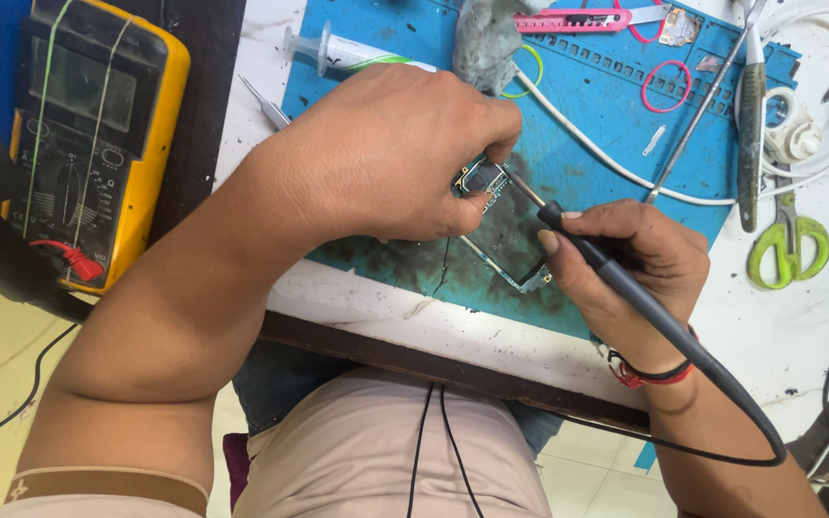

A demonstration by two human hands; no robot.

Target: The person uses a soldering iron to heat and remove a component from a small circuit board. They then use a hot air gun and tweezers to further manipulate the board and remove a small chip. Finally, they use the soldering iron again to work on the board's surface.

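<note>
Hands, two: left hand [390, 153] pinching one circuit board [485, 179], right hand [626, 278] gripping one soldering iron [616, 273], one blue mat [587, 125]

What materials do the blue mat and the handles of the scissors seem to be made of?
The blue mat looks like soft matte rubber or silicone: it has moulded slots along its far edge and dark stains in the middle. The scissors' handles look like smooth green plastic, with a slight shine; the blades look like bare metal.
</note>
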